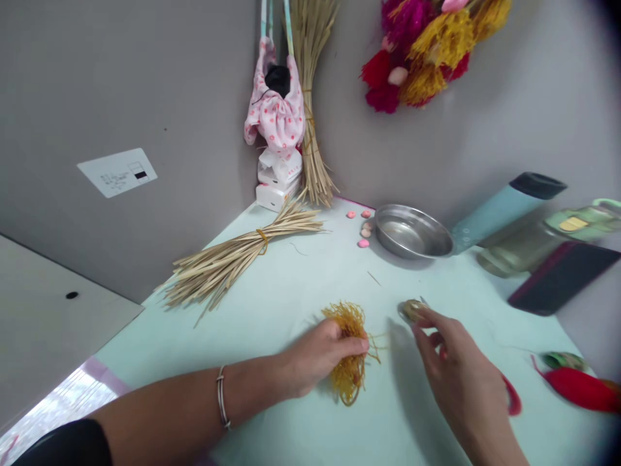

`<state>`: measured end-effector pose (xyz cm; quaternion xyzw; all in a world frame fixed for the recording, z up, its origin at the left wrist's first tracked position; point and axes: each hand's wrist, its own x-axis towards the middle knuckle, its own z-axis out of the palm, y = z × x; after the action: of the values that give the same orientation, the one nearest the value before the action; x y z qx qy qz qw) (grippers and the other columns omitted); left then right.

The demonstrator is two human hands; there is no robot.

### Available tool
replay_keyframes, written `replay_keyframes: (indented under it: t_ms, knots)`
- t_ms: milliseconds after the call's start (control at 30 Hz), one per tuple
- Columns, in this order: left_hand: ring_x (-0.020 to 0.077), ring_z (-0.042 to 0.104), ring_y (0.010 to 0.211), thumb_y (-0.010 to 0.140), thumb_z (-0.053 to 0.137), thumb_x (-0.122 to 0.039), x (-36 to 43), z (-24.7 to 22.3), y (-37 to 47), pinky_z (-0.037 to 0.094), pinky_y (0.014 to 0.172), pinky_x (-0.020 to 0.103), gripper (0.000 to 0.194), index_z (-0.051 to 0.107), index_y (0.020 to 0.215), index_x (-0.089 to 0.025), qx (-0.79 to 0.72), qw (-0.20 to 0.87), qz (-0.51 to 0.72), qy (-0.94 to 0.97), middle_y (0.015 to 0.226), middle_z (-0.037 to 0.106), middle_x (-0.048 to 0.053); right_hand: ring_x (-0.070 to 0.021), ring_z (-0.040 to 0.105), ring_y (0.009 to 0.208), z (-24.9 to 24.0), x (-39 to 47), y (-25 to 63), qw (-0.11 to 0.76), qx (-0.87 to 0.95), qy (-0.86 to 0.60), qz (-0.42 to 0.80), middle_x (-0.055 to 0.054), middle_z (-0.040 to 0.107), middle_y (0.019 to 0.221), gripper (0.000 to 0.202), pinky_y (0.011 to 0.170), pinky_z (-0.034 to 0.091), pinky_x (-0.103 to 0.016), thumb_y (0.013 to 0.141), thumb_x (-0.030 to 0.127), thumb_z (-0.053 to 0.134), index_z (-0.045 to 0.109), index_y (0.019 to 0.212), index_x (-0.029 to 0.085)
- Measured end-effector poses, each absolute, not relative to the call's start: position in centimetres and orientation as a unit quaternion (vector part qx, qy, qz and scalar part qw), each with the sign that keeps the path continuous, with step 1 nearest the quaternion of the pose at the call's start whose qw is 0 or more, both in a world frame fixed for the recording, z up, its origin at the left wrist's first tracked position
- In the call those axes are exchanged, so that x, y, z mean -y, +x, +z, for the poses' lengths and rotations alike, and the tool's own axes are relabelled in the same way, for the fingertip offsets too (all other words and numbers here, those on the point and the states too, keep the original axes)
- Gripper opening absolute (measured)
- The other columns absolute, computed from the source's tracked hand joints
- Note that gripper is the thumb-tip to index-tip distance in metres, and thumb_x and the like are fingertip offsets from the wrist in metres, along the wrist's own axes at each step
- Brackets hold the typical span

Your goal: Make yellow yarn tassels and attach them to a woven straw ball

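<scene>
My left hand [323, 356] is closed around a bunch of yellow yarn [347, 382], whose frayed strands stick out above and below the fist. A few loose strands reach to the right. To the right of it, my right hand [456, 369] pinches a small round tan-and-grey thing [411, 310] between thumb and fingertips, at the tabletop; it looks like a little spool, but its kind is not clear. Partly hidden by the right hand lies a red loop [513, 395], like a scissors handle.
A tied straw bundle [242, 255] lies at the back left; another straw bundle [310, 116] stands in the corner. Behind are a metal bowl [412, 232], several pink pieces [363, 243], a blue tumbler [499, 210] and a dark phone-like slab [563, 278]. Red yarn [579, 388] lies right.
</scene>
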<state>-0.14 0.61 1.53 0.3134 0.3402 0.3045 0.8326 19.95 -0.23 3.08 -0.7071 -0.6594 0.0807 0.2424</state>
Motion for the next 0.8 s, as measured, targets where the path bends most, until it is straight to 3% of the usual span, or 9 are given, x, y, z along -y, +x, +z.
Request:
replay_keyframes:
  t_ms: [67,200,367,500,700,800]
  knots:
    - [0.0093,0.051,0.049,0.073,0.068,-0.037,-0.6,1.6,-0.1,0.041,0.052,0.024,0.028,0.052,0.083,-0.015,-0.345,0.832,0.308,0.308,0.062,0.05,-0.004,-0.02,0.056,0.059,3.2,0.1,20.6,0.253,0.632,-0.731,0.046,-0.007,0.068,0.087,0.034,0.056,0.043,-0.033,0.085,0.046,0.049,0.063,0.104,0.022]
    - [0.0079,0.05,0.051,0.074,0.067,-0.036,-0.6,1.6,-0.1,0.041,0.054,0.023,0.026,0.054,0.082,-0.014,-0.364,0.814,0.335,0.304,0.064,0.05,-0.004,-0.0185,0.055,0.059,4.5,0.6,20.0,0.308,0.627,-0.688,0.197,-0.002,0.061,0.067,0.031,0.057,0.044,-0.029,0.089,0.049,0.049,0.065,0.088,0.023]
    - [0.0071,0.048,0.056,0.073,0.068,-0.038,-0.6,1.6,0.0,0.039,0.056,0.022,0.028,0.058,0.082,-0.014,-0.387,0.796,0.352,0.304,0.064,0.051,-0.004,-0.0182,0.056,0.072,4.6,1.2,17.9,0.284,0.71,-0.558,0.321,-0.002,0.06,0.079,0.017,0.065,0.045,-0.028,0.09,0.038,0.055,0.066,0.089,0.024]
    - [0.0084,0.051,0.062,0.072,0.068,-0.037,-0.6,1.6,0.0,0.04,0.06,0.022,0.028,0.058,0.084,-0.014,-0.374,0.803,0.357,0.295,0.071,0.056,-0.001,-0.0161,0.051,0.066,3.8,1.4,17.0,0.239,0.725,-0.546,0.344,-0.001,0.054,0.078,0.015,0.063,0.043,-0.029,0.091,0.034,0.054,0.063,0.086,0.023]
    - [0.0077,0.047,0.064,0.074,0.069,-0.034,-0.6,1.7,0.0,0.037,0.063,0.022,0.024,0.059,0.083,-0.014,-0.398,0.786,0.373,0.292,0.068,0.051,-0.003,-0.0166,0.051,0.07,5.1,1.4,16.9,0.258,0.677,-0.545,0.423,-0.001,0.055,0.078,0.02,0.062,0.042,-0.027,0.091,0.037,0.051,0.056,0.08,0.022]
    - [0.008,0.047,0.065,0.075,0.068,-0.034,-0.7,1.8,0.0,0.036,0.064,0.022,0.024,0.058,0.084,-0.014,-0.404,0.773,0.385,0.301,0.069,0.051,-0.003,-0.0151,0.05,0.064,5.4,1.5,17.2,0.222,0.65,-0.539,0.489,0.001,0.054,0.07,0.022,0.057,0.04,-0.025,0.09,0.04,0.051,0.057,0.079,0.022]
